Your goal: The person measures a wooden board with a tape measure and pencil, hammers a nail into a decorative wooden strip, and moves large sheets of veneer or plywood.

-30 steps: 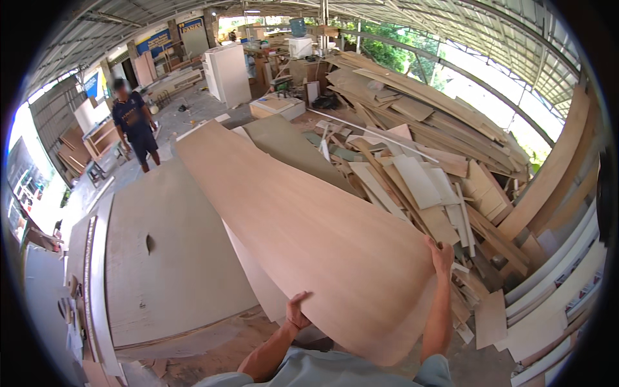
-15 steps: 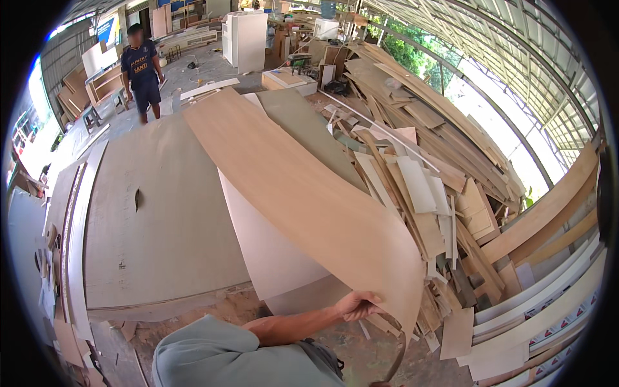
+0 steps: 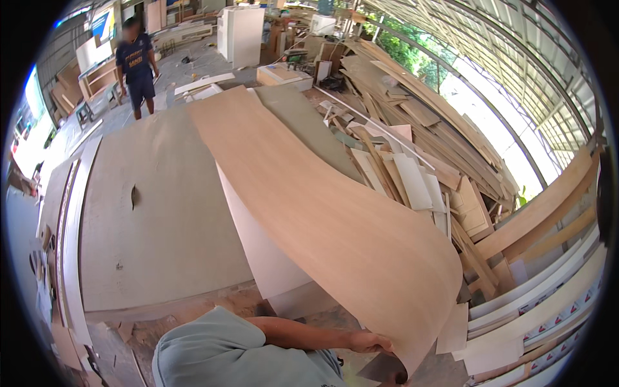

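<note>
A long, thin, flexible brown wood veneer sheet [image 3: 309,193] stretches from the far end of the worktop toward me, its near end bending up and curling under at the right. My left hand [image 3: 371,342] is closed on its near left edge, fingers pressed around it. At the bottom rim of the head view, only a little of my right hand [image 3: 400,378] shows, in shadow, against the sheet's lower edge, seemingly gripping it. Below the veneer lies a pale white-pink sheet [image 3: 261,248], partly covered, hanging past the worktop's near side.
A large grey-green board [image 3: 155,219] forms the worktop. Offcuts [image 3: 412,180] and long wood strips [image 3: 438,135] heap up at the right. Stacked white-edged boards [image 3: 535,322] fill the lower right. A person [image 3: 136,68] stands at the far left near a white cabinet [image 3: 241,37].
My left hand has moved right and down with the veneer's edge. The sheet's near end now bulges farther right, over the offcuts. The far person has shifted stance.
</note>
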{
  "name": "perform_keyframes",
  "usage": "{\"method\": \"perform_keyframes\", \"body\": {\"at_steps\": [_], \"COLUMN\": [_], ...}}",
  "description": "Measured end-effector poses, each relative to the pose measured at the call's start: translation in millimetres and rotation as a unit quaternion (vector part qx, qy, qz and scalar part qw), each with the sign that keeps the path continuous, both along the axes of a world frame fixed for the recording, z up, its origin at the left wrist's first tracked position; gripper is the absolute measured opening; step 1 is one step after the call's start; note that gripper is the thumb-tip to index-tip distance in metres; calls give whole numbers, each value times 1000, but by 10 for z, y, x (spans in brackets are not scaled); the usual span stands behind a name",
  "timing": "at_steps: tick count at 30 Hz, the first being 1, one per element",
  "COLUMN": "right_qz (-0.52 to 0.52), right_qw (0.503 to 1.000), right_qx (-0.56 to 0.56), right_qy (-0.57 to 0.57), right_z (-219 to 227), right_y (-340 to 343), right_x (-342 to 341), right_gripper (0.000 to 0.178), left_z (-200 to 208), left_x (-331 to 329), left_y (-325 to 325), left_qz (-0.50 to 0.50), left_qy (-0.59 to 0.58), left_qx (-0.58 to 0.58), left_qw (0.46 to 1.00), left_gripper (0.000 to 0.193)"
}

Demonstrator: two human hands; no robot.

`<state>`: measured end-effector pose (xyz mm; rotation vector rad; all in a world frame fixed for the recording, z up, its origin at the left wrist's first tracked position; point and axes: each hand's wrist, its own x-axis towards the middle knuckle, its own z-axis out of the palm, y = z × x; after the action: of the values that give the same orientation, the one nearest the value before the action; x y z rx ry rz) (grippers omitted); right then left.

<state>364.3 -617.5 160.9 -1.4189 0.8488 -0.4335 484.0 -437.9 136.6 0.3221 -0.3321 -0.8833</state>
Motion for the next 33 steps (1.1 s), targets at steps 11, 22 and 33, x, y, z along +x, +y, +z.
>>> {"method": "perform_keyframes", "body": {"at_steps": [11,22,33], "right_qz": [-101,53,330], "right_qw": [915,824,615], "right_qx": [-367,-507,-699], "right_qy": [-136,-247,-153], "right_z": [1386,1954,1208], "right_y": [-822,-1213,797], "right_x": [341,672,1065], "right_gripper": [60,65,43], "left_z": [-1065,-1642,-1297], "left_x": [49,830,1857], "left_y": [1760,4168,4602], "left_qz": [274,647,623], "left_qy": [381,296,410], "left_qx": [109,339,254], "left_qw": [876,616,616], "left_gripper": [49,30,58]}}
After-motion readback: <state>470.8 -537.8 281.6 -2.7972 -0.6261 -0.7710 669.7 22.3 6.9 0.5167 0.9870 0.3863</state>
